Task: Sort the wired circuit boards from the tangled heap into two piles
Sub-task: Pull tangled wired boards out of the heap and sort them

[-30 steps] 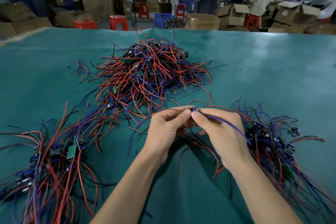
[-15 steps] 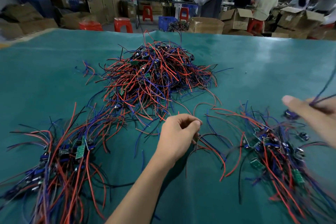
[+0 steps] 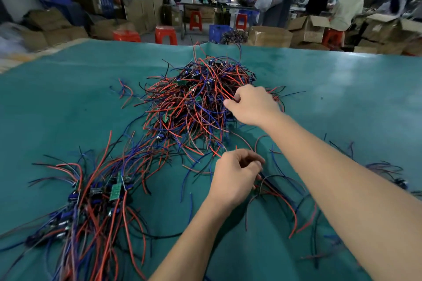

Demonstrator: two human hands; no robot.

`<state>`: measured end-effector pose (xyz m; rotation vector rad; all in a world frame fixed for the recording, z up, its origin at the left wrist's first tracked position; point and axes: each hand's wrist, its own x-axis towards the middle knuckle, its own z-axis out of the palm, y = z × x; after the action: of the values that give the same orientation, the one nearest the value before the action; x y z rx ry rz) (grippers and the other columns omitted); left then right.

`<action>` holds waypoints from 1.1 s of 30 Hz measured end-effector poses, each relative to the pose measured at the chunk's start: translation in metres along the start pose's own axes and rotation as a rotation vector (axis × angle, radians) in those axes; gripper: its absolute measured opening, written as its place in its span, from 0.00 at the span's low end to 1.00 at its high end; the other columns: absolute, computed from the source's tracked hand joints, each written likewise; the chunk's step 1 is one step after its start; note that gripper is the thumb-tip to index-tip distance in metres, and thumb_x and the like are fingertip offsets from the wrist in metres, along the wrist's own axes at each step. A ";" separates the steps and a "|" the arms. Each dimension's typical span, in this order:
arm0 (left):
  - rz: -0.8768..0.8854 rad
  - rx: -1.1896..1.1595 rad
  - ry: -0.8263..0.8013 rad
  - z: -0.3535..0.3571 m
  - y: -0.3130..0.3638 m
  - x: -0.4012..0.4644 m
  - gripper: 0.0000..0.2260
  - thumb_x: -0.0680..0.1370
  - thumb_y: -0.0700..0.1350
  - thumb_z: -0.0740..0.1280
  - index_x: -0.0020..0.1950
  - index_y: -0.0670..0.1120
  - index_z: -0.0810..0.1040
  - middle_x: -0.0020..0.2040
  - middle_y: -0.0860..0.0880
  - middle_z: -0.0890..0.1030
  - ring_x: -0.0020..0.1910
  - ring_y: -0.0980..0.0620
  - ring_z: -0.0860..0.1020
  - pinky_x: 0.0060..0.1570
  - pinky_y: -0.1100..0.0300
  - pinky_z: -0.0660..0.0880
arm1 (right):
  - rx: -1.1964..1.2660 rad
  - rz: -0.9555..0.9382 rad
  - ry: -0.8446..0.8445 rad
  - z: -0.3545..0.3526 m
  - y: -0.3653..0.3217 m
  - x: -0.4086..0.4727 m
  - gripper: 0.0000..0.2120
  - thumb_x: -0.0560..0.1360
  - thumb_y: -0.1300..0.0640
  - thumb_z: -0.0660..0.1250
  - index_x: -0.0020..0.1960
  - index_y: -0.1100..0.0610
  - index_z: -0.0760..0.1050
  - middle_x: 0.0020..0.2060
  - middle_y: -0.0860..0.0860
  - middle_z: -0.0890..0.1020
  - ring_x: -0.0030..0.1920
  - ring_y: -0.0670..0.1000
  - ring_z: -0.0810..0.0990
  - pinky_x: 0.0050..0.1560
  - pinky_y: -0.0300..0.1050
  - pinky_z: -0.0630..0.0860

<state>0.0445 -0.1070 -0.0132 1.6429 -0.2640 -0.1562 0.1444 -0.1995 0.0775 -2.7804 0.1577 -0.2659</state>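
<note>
A tangled heap [image 3: 201,102] of small circuit boards with red, blue and black wires lies in the middle of the green table [image 3: 68,102]. A sorted pile [image 3: 91,201] spreads at the near left. A second pile [image 3: 388,173] lies at the right, mostly hidden behind my right forearm. My right hand [image 3: 251,105] rests on the heap's right side, its fingers pinching red wires. My left hand [image 3: 235,175] is closed on wires of a loose board [image 3: 274,191] in front of the heap.
Beyond the table's far edge stand cardboard boxes [image 3: 269,35], red stools [image 3: 165,34] and a blue crate [image 3: 219,32]. People work at benches at the back right. Bare green surface stretches to the far right and far left.
My right hand has let go of the blue-wired board at the right pile and reached forward onto the heap. My left hand has stayed near the loose wires.
</note>
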 end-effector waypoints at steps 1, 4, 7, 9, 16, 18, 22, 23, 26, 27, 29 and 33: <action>0.001 -0.001 -0.001 0.000 0.000 0.000 0.08 0.76 0.35 0.65 0.44 0.43 0.83 0.36 0.47 0.82 0.30 0.55 0.78 0.28 0.63 0.73 | 0.032 0.046 -0.007 0.009 -0.001 0.007 0.16 0.80 0.44 0.66 0.58 0.57 0.80 0.58 0.60 0.82 0.59 0.64 0.80 0.62 0.55 0.78; -0.007 -0.007 -0.004 -0.001 0.001 -0.001 0.08 0.76 0.35 0.65 0.46 0.41 0.83 0.36 0.47 0.81 0.29 0.56 0.78 0.28 0.63 0.73 | 0.248 0.124 -0.001 0.022 0.006 0.019 0.09 0.79 0.56 0.66 0.50 0.59 0.83 0.51 0.61 0.86 0.52 0.62 0.84 0.56 0.54 0.82; -0.027 -0.044 -0.003 -0.002 0.002 0.000 0.08 0.76 0.34 0.64 0.46 0.41 0.83 0.36 0.48 0.81 0.30 0.56 0.78 0.28 0.63 0.73 | 0.488 0.163 -0.012 0.016 0.014 0.009 0.07 0.76 0.60 0.70 0.42 0.60 0.85 0.35 0.55 0.86 0.34 0.55 0.83 0.31 0.43 0.79; -0.043 -0.082 0.010 -0.002 0.004 0.000 0.08 0.76 0.33 0.64 0.47 0.40 0.82 0.36 0.47 0.81 0.30 0.55 0.78 0.28 0.63 0.72 | 0.658 0.195 -0.013 0.005 0.021 -0.010 0.05 0.72 0.61 0.73 0.39 0.61 0.84 0.27 0.51 0.82 0.26 0.50 0.77 0.22 0.36 0.68; -0.142 -0.502 0.149 -0.005 0.014 0.002 0.11 0.84 0.46 0.58 0.54 0.41 0.76 0.43 0.42 0.84 0.32 0.51 0.80 0.26 0.63 0.74 | 0.897 0.167 0.084 -0.014 0.068 -0.111 0.12 0.60 0.54 0.68 0.32 0.63 0.79 0.22 0.52 0.73 0.23 0.49 0.68 0.22 0.37 0.62; -0.158 -0.541 0.150 -0.006 0.016 0.002 0.13 0.84 0.50 0.59 0.53 0.42 0.77 0.44 0.43 0.85 0.33 0.50 0.82 0.26 0.62 0.75 | 0.834 0.099 0.025 -0.012 0.072 -0.135 0.10 0.62 0.54 0.68 0.30 0.61 0.80 0.21 0.52 0.73 0.23 0.47 0.69 0.23 0.35 0.65; -0.149 -0.486 0.143 -0.005 0.016 0.000 0.08 0.83 0.42 0.62 0.52 0.38 0.77 0.46 0.41 0.85 0.35 0.51 0.82 0.28 0.62 0.75 | 0.688 -0.062 -0.279 -0.005 0.066 -0.153 0.08 0.62 0.54 0.67 0.28 0.58 0.81 0.21 0.53 0.73 0.25 0.48 0.69 0.29 0.40 0.67; -0.148 -0.452 0.154 -0.005 0.015 0.000 0.07 0.82 0.39 0.62 0.52 0.37 0.77 0.46 0.41 0.85 0.34 0.52 0.81 0.30 0.63 0.75 | 0.703 -0.096 -0.347 -0.003 0.064 -0.154 0.08 0.62 0.55 0.67 0.28 0.58 0.80 0.21 0.54 0.73 0.25 0.49 0.69 0.29 0.39 0.66; -0.137 -0.420 0.167 -0.006 0.011 -0.001 0.04 0.80 0.36 0.66 0.50 0.36 0.78 0.40 0.44 0.85 0.32 0.55 0.81 0.31 0.65 0.75 | 0.781 -0.181 -0.517 0.002 0.059 -0.157 0.08 0.63 0.58 0.67 0.28 0.60 0.79 0.21 0.54 0.72 0.25 0.49 0.68 0.28 0.38 0.64; -0.133 -0.427 0.157 -0.006 0.012 -0.002 0.03 0.79 0.37 0.67 0.49 0.37 0.78 0.40 0.44 0.85 0.32 0.55 0.81 0.30 0.65 0.75 | 0.788 -0.194 -0.548 0.003 0.060 -0.157 0.07 0.63 0.58 0.67 0.29 0.60 0.79 0.21 0.53 0.73 0.25 0.49 0.68 0.29 0.38 0.64; -0.124 -0.456 0.136 -0.005 0.013 -0.002 0.03 0.77 0.37 0.70 0.49 0.38 0.78 0.40 0.44 0.85 0.33 0.54 0.82 0.30 0.64 0.75 | 0.737 -0.202 -0.571 0.004 0.063 -0.157 0.08 0.63 0.56 0.68 0.31 0.60 0.80 0.22 0.51 0.75 0.26 0.49 0.71 0.30 0.38 0.67; -0.040 -0.354 0.161 -0.005 0.007 -0.001 0.07 0.76 0.32 0.70 0.49 0.42 0.76 0.37 0.44 0.84 0.32 0.51 0.82 0.30 0.61 0.77 | 0.683 -0.101 -0.397 0.011 0.072 -0.151 0.08 0.66 0.50 0.71 0.35 0.54 0.84 0.26 0.51 0.81 0.27 0.47 0.76 0.33 0.40 0.71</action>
<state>0.0439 -0.1028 -0.0060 1.3012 -0.0749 -0.0936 -0.0065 -0.2419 0.0174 -2.1054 -0.1481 0.1847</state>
